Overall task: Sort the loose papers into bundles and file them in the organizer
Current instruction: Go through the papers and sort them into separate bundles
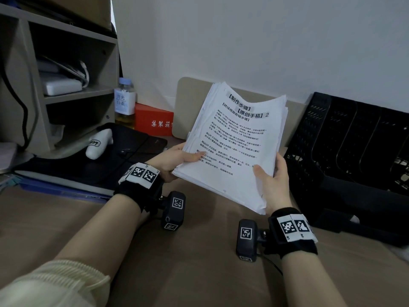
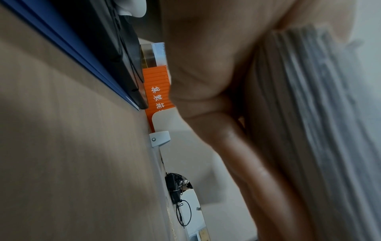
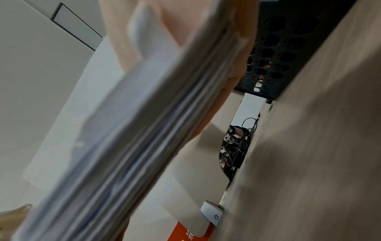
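Note:
A thick stack of white printed papers (image 1: 232, 140) is held tilted above the brown desk (image 1: 188, 262), its top sheet showing black text. My left hand (image 1: 177, 161) grips the stack's lower left edge, thumb on top. My right hand (image 1: 274, 182) grips the lower right edge, thumb on the top sheet. A black mesh file organizer (image 1: 345, 151) with several slots lies tipped back at the right, beside the stack. In the left wrist view the paper edges (image 2: 309, 130) press against my palm (image 2: 206, 57). In the right wrist view the paper edges (image 3: 144, 138) fill the middle.
A wooden shelf unit (image 1: 55, 85) stands at the left, with a bottle (image 1: 125, 100) and a red box (image 1: 152, 120) beside it. Black and blue folders (image 1: 77, 171) and a white object (image 1: 99, 144) lie at the left. A low beige divider (image 1: 188, 96) backs the desk.

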Available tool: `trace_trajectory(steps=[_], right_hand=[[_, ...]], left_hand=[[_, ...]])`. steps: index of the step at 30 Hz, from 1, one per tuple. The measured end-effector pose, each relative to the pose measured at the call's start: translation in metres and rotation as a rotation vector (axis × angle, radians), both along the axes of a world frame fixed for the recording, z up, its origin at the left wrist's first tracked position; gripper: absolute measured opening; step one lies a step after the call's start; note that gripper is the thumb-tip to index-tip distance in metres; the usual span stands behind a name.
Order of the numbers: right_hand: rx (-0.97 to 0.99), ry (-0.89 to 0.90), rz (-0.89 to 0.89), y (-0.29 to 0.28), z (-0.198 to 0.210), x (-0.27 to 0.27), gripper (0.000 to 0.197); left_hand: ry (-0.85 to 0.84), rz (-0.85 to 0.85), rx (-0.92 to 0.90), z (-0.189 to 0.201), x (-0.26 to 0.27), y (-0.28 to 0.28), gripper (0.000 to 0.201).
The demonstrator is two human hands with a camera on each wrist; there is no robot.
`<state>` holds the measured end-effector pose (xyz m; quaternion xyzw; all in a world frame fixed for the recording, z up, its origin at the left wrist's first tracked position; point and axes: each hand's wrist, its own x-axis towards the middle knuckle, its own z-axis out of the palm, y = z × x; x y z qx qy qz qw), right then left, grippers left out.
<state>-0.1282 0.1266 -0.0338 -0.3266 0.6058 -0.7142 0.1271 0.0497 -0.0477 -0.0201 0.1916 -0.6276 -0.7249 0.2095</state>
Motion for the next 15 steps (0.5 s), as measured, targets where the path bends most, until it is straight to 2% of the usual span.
trace_trajectory(steps=[2,4,8,12,15], right_hand=[[0.023,-0.028,0.001,0.000,0.001,0.002,0.022],[0.045,-0.039,-0.017,0.001,0.002,0.002,0.014],[0.052,-0.034,-0.056,0.001,0.001,0.002,0.015],[0.015,-0.072,-0.104,0.001,0.002,0.005,0.018],[-0.041,-0.093,-0.158,0.001,0.007,0.008,0.030]], left_hand=[[0.006,0.000,0.003,0.000,0.001,0.001,0.042],[0.014,-0.006,0.007,0.000,0.001,0.002,0.043],[0.027,-0.003,0.007,0.002,0.003,0.006,0.042],[0.043,0.010,-0.008,0.008,0.006,0.011,0.033],[0.047,-0.015,-0.056,0.010,0.007,0.013,0.037]])
